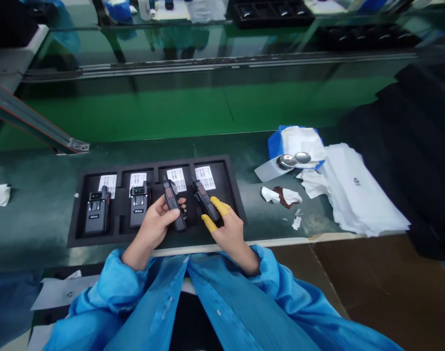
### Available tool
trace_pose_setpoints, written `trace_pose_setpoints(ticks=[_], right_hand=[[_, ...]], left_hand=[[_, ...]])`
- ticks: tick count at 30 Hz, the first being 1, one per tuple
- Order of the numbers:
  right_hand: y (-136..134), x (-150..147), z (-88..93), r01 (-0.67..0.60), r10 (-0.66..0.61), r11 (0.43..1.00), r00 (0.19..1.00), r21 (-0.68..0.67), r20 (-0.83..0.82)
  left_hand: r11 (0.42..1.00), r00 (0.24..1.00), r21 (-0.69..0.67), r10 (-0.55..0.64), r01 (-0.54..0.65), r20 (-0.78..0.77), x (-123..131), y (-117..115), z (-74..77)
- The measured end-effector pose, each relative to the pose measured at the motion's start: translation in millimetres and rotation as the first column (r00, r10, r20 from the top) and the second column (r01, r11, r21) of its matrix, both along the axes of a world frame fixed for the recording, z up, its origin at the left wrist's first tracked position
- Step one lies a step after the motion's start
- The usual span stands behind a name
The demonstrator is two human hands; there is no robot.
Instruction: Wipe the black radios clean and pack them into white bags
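My left hand (pixel 159 220) is closed around a black walkie-talkie (pixel 174 201), its side turned up, over the third compartment of a black tray (pixel 71 229). My right hand (pixel 228 225), with yellow finger cots on two fingers, grips a second walkie-talkie (pixel 205 200) over the rightmost compartment. Two more units lie face up in the tray: one walkie-talkie (pixel 97 214) at the far left and another walkie-talkie (pixel 139 204) beside it. A white barcode label sheet (pixel 205 177) lies behind the unit in my right hand; each other compartment has a similar one.
Right of the tray stand a blue box (pixel 275 145) with white wipes, a small metal-topped bottle (pixel 286 162) and crumpled tissues (pixel 291 196). White bags (pixel 357 190) are stacked at the bench edge, near dark cloth (pixel 409 131). A metal strut (pixel 35 119) slants at left; a shelf (pixel 208 66) runs behind.
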State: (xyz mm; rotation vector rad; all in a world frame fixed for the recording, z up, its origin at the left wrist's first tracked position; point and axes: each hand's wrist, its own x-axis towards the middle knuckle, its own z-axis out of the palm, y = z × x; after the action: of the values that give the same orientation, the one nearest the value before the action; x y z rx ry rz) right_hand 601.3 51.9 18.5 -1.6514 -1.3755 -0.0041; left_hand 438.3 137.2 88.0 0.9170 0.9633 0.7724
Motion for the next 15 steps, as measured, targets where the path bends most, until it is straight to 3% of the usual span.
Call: trace_pose_setpoints(ticks=[4, 9, 15], right_hand=[[2.5, 1.0, 4.7, -0.018, 0.015, 0.998, 0.999, -0.055, -0.045], [9.1, 2.4, 12.6, -0.040, 0.034, 0.979, 0.999, -0.198, -0.034], [9.1, -0.3, 11.3, -0.015, 0.019, 0.998, 0.997, -0.062, 0.073]], left_hand=[[0.993, 0.998, 0.116, 0.000, 0.008, -0.070, -2.8, -4.7, -0.8], [0.992, 0.993, 0.126, -0.016, 0.030, -0.114, -5.7, -10.0, 6.1], [0.995, 0.994, 0.092, -0.014, 0.024, -0.112, -8.0, -12.8, 9.2]])
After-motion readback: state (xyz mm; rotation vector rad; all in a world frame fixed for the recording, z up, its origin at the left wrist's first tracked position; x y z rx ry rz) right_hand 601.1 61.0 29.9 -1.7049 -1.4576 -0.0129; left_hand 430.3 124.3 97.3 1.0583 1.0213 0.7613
